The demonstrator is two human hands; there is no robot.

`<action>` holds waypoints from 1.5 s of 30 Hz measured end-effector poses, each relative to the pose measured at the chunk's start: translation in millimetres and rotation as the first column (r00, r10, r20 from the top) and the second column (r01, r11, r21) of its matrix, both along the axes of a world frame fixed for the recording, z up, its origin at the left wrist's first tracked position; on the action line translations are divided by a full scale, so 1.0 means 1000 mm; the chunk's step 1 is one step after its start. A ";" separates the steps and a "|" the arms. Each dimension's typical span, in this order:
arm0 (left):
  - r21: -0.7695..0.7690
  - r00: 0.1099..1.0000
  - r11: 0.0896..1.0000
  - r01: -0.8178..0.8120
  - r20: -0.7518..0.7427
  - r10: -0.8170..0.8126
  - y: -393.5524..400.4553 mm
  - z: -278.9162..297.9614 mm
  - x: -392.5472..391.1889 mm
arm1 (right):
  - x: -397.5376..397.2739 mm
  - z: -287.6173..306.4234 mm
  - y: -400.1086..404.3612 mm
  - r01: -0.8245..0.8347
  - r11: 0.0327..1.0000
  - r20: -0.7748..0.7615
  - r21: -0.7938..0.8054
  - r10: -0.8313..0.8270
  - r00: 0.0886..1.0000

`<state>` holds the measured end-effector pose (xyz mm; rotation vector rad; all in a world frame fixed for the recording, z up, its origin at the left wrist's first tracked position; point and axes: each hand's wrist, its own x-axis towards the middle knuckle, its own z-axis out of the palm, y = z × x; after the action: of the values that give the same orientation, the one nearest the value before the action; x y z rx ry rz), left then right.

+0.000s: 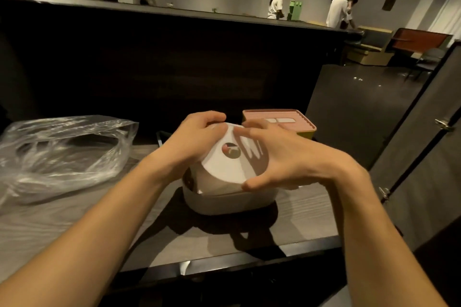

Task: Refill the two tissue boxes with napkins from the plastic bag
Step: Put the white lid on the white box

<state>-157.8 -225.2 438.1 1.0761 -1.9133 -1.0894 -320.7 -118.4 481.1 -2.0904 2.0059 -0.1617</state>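
I hold the white lid [228, 157] with both hands, left hand [197, 137] curled on its far-left edge, right hand [282, 157] spread wide on its right edge. It lies tilted above the white tissue box [224, 200], its near-right side higher, so it must come down flat. The pink tissue box [282, 121] stands just behind, the plastic bag [62, 152] to the left.

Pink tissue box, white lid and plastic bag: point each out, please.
pink tissue box [294, 119]: head view, on its ribbed top near the slot.
white lid [224, 169]: head view, on its flat top below the round hole.
plastic bag [62, 157]: head view, on its crumpled side.
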 end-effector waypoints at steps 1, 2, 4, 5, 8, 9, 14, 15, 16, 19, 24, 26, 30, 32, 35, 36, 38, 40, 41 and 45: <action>0.002 0.999 0.999 -0.032 -0.011 0.032 0.001 -0.001 0.006 | 0.005 -0.002 -0.003 -0.012 1.000 0.017 -0.011 0.012 1.000; 0.018 0.998 0.998 -0.055 -0.035 0.055 0.001 -0.002 0.011 | 0.007 -0.004 -0.005 -0.006 1.000 0.051 -0.023 0.007 0.999; 0.079 0.991 0.993 -0.092 -0.091 0.099 -0.001 -0.004 0.019 | 0.009 -0.010 -0.009 0.064 0.994 0.196 -0.091 -0.045 0.979; 0.105 0.987 0.988 -0.110 -0.108 0.122 -0.001 -0.006 0.021 | 0.008 -0.015 -0.010 0.143 0.980 0.294 -0.141 -0.097 0.951; 0.131 0.970 0.973 -0.189 -0.129 0.206 0.001 -0.011 0.020 | 0.003 -0.040 -0.014 0.445 0.860 0.580 -0.249 -0.236 0.780; 0.139 0.961 0.967 -0.214 -0.146 0.234 0.003 -0.012 0.018 | 0.003 -0.049 -0.016 0.519 0.815 0.660 -0.258 -0.243 0.710; 0.161 0.950 0.948 -0.275 -0.105 0.294 0.009 -0.019 0.007 | 0.001 -0.071 -0.021 0.604 0.756 0.688 -0.250 -0.300 0.660; 0.142 0.954 0.948 -0.285 -0.056 0.296 0.008 -0.023 0.006 | 0.000 -0.071 -0.022 0.599 0.759 0.660 -0.255 -0.316 0.681; 0.125 0.955 0.948 -0.294 -0.008 0.297 0.006 -0.027 0.005 | -0.001 -0.072 -0.023 0.592 0.765 0.636 -0.256 -0.328 0.698; 0.120 0.943 0.935 -0.334 0.041 0.331 0.000 -0.036 0.004 | -0.001 -0.074 -0.030 0.569 0.794 0.566 -0.214 -0.374 0.735; 0.115 0.964 0.960 -0.257 -0.033 0.262 0.007 -0.045 0.010 | 0.004 -0.081 -0.034 0.534 0.810 0.513 -0.240 -0.361 0.779; 0.092 0.967 0.966 -0.242 -0.057 0.248 0.008 -0.047 0.011 | 0.004 -0.084 -0.033 0.524 0.811 0.500 -0.261 -0.351 0.792; 0.028 0.968 0.968 -0.248 -0.020 0.248 0.006 -0.051 0.011 | 0.002 -0.088 -0.035 0.524 0.806 0.494 -0.275 -0.349 0.796; -0.004 0.966 0.966 -0.260 0.016 0.260 0.003 -0.053 0.011 | 0.002 -0.089 -0.037 0.518 0.806 0.487 -0.286 -0.344 0.803; -0.084 0.958 0.959 -0.272 0.067 0.278 -0.001 -0.058 0.010 | 0.002 -0.090 -0.037 0.514 0.800 0.470 -0.309 -0.341 0.814; -0.101 0.957 0.959 -0.265 0.092 0.274 0.000 -0.057 0.010 | 0.002 -0.090 -0.037 0.511 0.800 0.458 -0.314 -0.344 0.820; -0.139 0.949 0.961 -0.238 0.179 0.261 0.000 -0.057 0.011 | 0.003 -0.092 -0.037 0.498 0.805 0.416 -0.323 -0.351 0.838; -0.181 0.923 0.965 -0.189 0.304 0.237 0.001 -0.054 0.014 | 0.004 -0.092 -0.038 0.476 0.812 0.354 -0.339 -0.358 0.864; -0.206 0.897 0.966 -0.155 0.380 0.225 0.002 -0.052 0.015 | 0.005 -0.092 -0.038 0.465 0.817 0.325 -0.343 -0.361 0.874; -0.285 0.742 0.959 0.005 0.643 0.187 0.011 -0.043 0.014 | 0.011 -0.088 -0.035 0.417 0.830 0.207 -0.370 -0.364 0.908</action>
<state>-144.0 -214.5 395.3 1.5148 -2.4285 -0.3591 -309.8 -153.4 392.8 -1.7722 2.4602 -0.8350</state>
